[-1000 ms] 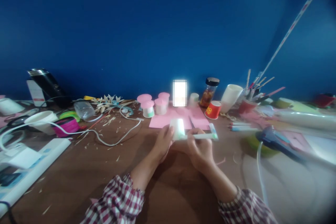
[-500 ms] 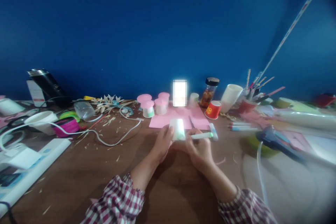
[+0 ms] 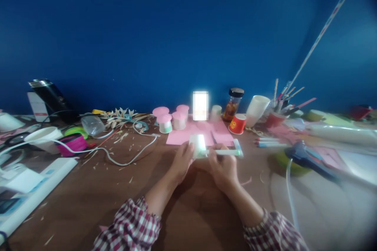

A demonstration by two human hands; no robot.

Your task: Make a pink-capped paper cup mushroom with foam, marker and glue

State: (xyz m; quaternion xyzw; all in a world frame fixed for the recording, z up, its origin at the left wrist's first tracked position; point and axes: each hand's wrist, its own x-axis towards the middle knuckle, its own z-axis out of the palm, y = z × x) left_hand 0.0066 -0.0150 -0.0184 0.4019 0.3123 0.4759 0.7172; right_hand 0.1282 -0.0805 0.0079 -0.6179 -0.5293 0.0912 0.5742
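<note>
My left hand [image 3: 182, 160] is closed on a small white paper cup [image 3: 198, 144] lying on its side, with a green band near its bottom. My right hand [image 3: 222, 165] grips a white marker [image 3: 225, 152] with a green tip, held level and touching the cup's lower edge. Both hands rest on the brown table [image 3: 88, 188] just in front of a pink paper sheet [image 3: 182, 136]. Checked sleeves cover both forearms.
Pink-topped cups [image 3: 165, 119], a glass jar [image 3: 233, 104] and a red cup [image 3: 237, 123] stand behind the sheet. A glue gun [image 3: 309, 159] and markers [image 3: 268, 142] lie to the right. A white cable [image 3: 129, 153], pink tape roll [image 3: 73, 142] and white box [image 3: 32, 188] lie to the left.
The hands, cup and marker stay almost where they were; the marker shifted slightly along the cup's edge. The view tilted slightly.
</note>
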